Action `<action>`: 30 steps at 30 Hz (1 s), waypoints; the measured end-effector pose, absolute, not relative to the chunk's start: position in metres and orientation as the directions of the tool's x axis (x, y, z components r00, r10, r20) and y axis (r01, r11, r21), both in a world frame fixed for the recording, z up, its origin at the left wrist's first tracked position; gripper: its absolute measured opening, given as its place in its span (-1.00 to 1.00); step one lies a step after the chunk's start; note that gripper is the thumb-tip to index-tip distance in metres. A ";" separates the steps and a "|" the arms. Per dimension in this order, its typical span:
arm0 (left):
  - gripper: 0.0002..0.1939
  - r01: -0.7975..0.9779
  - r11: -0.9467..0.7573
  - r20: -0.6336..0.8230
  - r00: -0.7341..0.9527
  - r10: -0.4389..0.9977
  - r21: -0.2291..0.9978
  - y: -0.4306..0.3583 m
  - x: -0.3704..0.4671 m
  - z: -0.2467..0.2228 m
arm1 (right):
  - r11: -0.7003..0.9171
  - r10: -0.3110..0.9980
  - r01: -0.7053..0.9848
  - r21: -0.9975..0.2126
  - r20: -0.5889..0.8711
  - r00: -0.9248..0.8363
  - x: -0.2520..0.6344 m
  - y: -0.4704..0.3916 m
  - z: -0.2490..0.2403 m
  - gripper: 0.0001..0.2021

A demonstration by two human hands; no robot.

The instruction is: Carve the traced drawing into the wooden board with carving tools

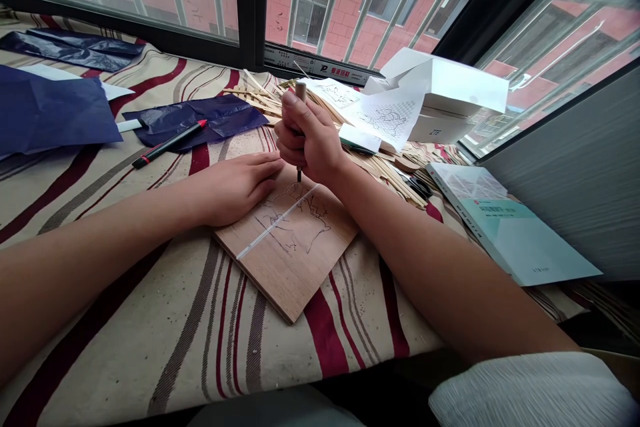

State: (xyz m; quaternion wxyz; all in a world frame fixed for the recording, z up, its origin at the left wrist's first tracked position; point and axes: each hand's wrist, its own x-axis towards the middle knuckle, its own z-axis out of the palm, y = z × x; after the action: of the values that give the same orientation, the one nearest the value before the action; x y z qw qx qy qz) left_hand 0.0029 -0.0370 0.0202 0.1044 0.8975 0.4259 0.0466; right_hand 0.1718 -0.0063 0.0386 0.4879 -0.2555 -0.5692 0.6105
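A square wooden board (pixel 295 273) lies on the striped cloth, bearing a dark line drawing and a pale diagonal strip. My left hand (pixel 235 190) rests flat on its upper left part, fingers stretched out towards the drawing. Wrapped in a fist, my right hand (pixel 313 140) grips an upright carving tool (pixel 300 90). Its light handle sticks out above the fist and a thin dark shaft shows below. The tip is down at the drawing's upper edge; I cannot tell the exact shape of its point.
Blue carbon sheets (pixel 200 117) and a black-and-red marker (pixel 170 144) lie left. Behind my right hand are thin wooden strips (pixel 380 170), drawn-on papers (pixel 387 113) and a white box (pixel 450 90). Scissors (pixel 419 188) and a book (pixel 515 227) lie right. A barred window (pixel 340 7) stands behind.
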 end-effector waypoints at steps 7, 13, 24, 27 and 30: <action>-0.37 0.696 -0.668 0.061 0.679 0.731 0.262 -0.035 0.002 0.018 | 0.229 0.910 -0.231 -0.946 0.292 -0.294 0.157 -0.014 0.039 -0.54; -0.34 0.714 -0.654 0.038 0.667 0.744 0.252 -0.034 0.003 0.019 | 0.100 0.902 -0.221 -0.970 0.182 -0.392 0.158 -0.008 0.042 -0.55; -0.21 0.777 -0.592 -0.072 0.617 0.784 0.213 -0.037 0.005 0.025 | -0.164 0.905 -0.418 -0.893 0.032 -0.423 0.187 0.010 0.040 -0.49; -0.21 0.779 -0.589 -0.075 0.614 0.785 0.213 -0.036 0.004 0.024 | -0.148 0.911 -0.407 -0.901 0.036 -0.411 0.191 0.006 0.043 -0.50; -0.22 0.772 -0.598 -0.049 0.620 0.783 0.216 -0.036 0.002 0.022 | -0.087 0.900 -0.369 -0.925 0.086 -0.428 0.184 0.000 0.044 -0.49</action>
State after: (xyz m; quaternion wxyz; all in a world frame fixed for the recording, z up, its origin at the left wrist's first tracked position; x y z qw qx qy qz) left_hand 0.0024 -0.0359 0.0219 0.1084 0.8935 0.4350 0.0254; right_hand 0.1841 -0.0003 0.0443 0.4620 -0.2691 -0.4930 0.6864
